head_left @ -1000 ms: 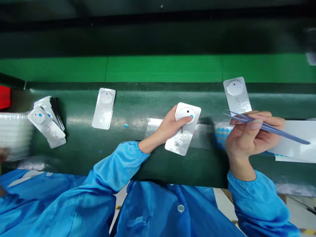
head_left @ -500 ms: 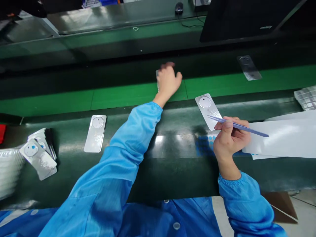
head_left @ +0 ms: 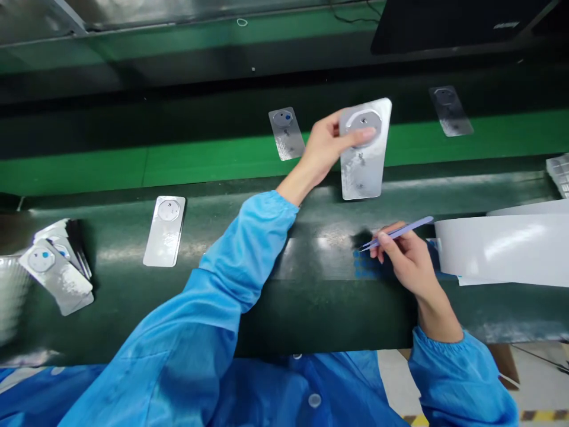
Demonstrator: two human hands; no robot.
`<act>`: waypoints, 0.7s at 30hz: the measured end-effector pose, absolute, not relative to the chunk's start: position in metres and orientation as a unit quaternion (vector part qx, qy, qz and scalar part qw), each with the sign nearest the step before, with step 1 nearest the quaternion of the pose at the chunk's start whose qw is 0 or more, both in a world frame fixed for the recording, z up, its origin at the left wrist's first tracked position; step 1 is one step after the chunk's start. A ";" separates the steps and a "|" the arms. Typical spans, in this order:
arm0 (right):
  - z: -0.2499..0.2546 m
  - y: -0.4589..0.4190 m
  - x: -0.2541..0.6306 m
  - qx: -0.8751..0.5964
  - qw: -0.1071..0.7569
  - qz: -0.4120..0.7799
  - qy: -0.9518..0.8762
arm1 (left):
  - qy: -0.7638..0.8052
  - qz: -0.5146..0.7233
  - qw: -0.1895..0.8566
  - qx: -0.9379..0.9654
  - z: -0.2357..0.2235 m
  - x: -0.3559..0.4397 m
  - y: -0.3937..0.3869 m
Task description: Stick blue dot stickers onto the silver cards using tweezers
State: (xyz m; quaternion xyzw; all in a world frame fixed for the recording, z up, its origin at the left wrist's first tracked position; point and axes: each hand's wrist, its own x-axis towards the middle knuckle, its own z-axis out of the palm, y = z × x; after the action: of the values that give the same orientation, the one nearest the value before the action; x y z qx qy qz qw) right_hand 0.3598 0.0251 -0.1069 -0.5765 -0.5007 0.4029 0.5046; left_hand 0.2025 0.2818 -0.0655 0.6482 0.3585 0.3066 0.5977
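Observation:
My left hand (head_left: pixel 326 145) grips a silvery rectangular plate (head_left: pixel 362 157) with a round raised disc near its top, lifted above the dark bench edge. Its thumb lies on the disc. My right hand (head_left: pixel 409 261) is closed on blue tweezers (head_left: pixel 398 232), whose tips point left over a sheet of small blue dot stickers (head_left: pixel 367 264) on the bench. Another plate with a blue dot (head_left: pixel 287 133) lies on the green belt (head_left: pixel 222 163) just left of my left hand.
A plain plate (head_left: pixel 164 231) lies on the dark bench at left. A pile of dotted plates (head_left: pixel 56 264) sits at far left beside a clear tray (head_left: pixel 11 296). One more plate (head_left: pixel 450 111) rides the belt at right. White backing paper (head_left: pixel 502 246) lies at right.
My left hand set the dotted plate on the green belt, then picked up the plate that lay by my right hand. The tweezers swung down toward the sticker sheet.

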 end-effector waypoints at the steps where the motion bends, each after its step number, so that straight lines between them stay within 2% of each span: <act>1: -0.111 0.024 0.361 -0.591 0.486 0.402 -0.504 | 0.359 0.358 0.617 0.601 -0.057 0.189 0.275; 3: -0.118 0.024 0.362 -0.604 0.469 0.395 -0.510 | 0.346 0.417 0.655 0.526 -0.042 0.161 0.255; 5: -0.121 0.025 0.363 -0.606 0.461 0.390 -0.518 | 0.298 0.409 0.727 0.464 -0.036 0.134 0.225; 8: -0.121 0.025 0.364 -0.611 0.454 0.381 -0.525 | 0.235 0.303 0.849 0.363 -0.051 0.105 0.176; 10: -0.120 0.025 0.364 -0.613 0.452 0.379 -0.526 | 0.240 0.223 0.892 0.311 -0.071 0.093 0.149; 13: -0.120 0.024 0.366 -0.612 0.447 0.381 -0.530 | 0.283 0.175 0.897 0.291 -0.097 0.079 0.125; 16: -0.120 0.023 0.368 -0.607 0.451 0.384 -0.529 | 0.302 0.190 0.884 0.303 -0.105 0.069 0.115; 21: -0.109 0.026 0.358 -0.552 0.538 0.405 -0.492 | 0.296 0.255 0.870 0.300 -0.099 0.071 0.096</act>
State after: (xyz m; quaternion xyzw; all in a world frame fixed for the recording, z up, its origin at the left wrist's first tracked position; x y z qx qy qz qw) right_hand 0.3578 0.0264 -0.1090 -0.5521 -0.4923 0.4047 0.5376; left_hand 0.0713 0.0959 -0.0992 0.3004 0.2961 0.2548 0.8701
